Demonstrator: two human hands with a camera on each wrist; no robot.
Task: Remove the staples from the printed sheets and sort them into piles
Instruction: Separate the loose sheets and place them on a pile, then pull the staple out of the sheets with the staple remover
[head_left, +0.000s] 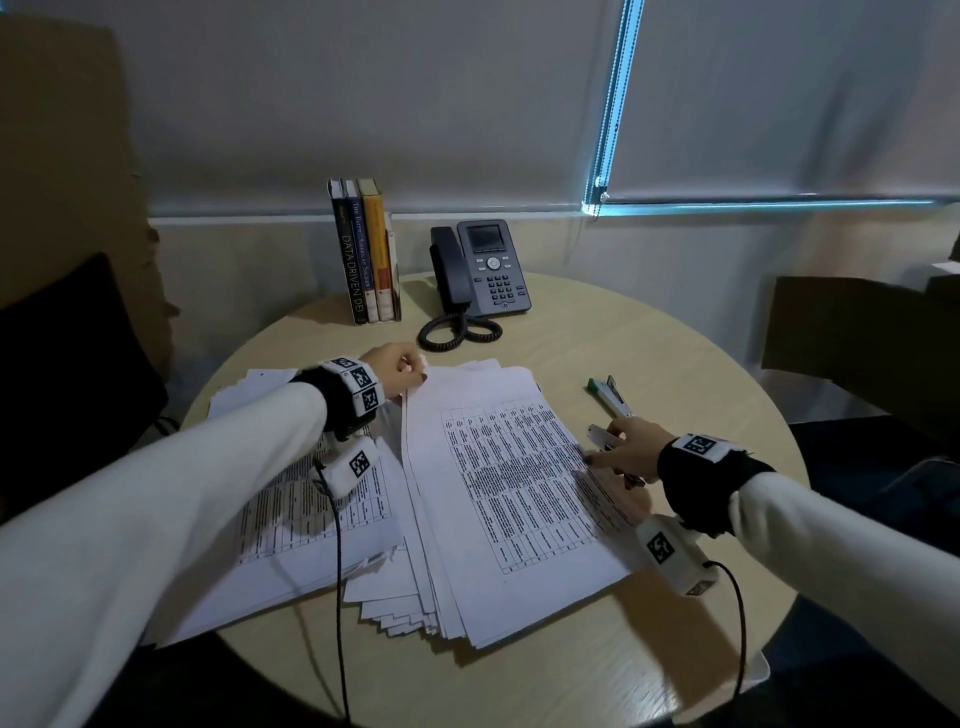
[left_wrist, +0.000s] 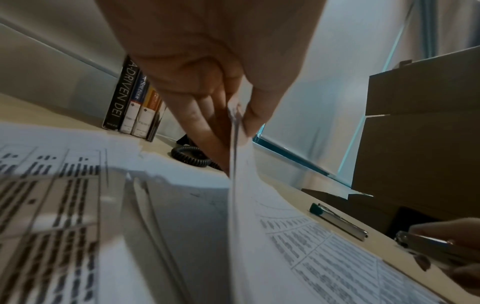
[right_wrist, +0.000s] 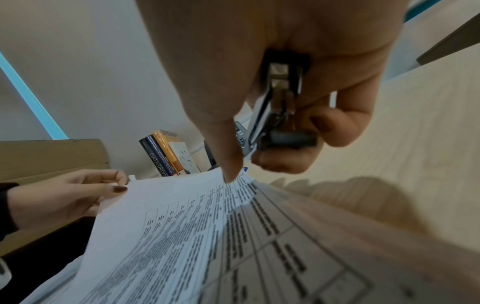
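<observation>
Round pale wooden surface (head_left: 597, 332) carries the fanned stack of printed white sheets (head_left: 498, 499) — long axis toward the black desk phone (head_left: 480, 270). Left hand (head_left: 395, 371) pinches the phone-side corner; right hand (head_left: 631, 449) grips a metal staple remover (right_wrist: 280, 115) — forefinger pressing the stack's right edge.

Your head camera looks forward and down over the round desk (head_left: 597, 691) toward the far wall. Your left wrist camera sits low and close over the left papers, facing far and right; your right wrist camera sits as low, facing far and left. All three share the far books (head_left: 366, 254) (left_wrist: 132, 107) (right_wrist: 166, 154).
</observation>
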